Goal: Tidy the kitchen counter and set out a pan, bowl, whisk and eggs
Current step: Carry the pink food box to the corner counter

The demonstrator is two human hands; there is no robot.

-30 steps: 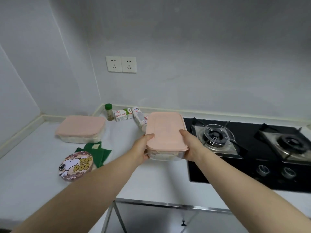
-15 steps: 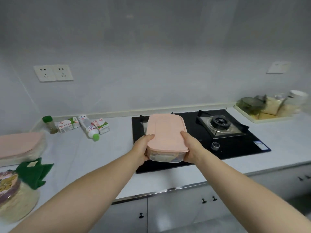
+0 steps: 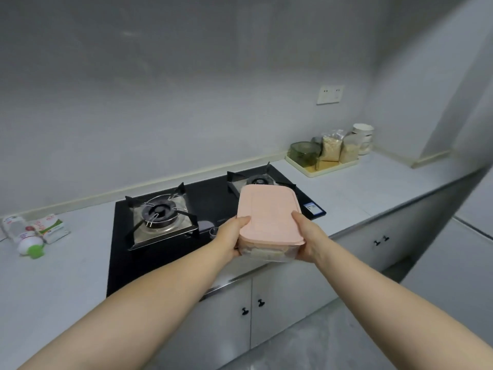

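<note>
The box [image 3: 269,212] is being held in the air over the right front part of the hob [image 3: 213,198], pink lid up and level. The left hand [image 3: 230,236] is gripping its left end and the right hand [image 3: 309,239] its right end, thumbs lying on the lid; the fingers underneath are hidden. Through the clear wall something pale is showing, too blurred to name. The box is covering the front of the right burner [image 3: 260,180], while the left burner [image 3: 160,212] is standing in full view. Far right on the counter [image 3: 360,188], a tray [image 3: 320,171] is carrying a green tub [image 3: 304,152], two bags [image 3: 330,148] of pale grain and stacked white bowls [image 3: 362,134] – partly behind one another. At the left edge a bottle [image 3: 24,236] is lying beside a packet [image 3: 50,228], both cut off. Since half a second ago the view has been swinging right – the box has been travelling from the left burner toward the right one, the grip unchanged.
</note>
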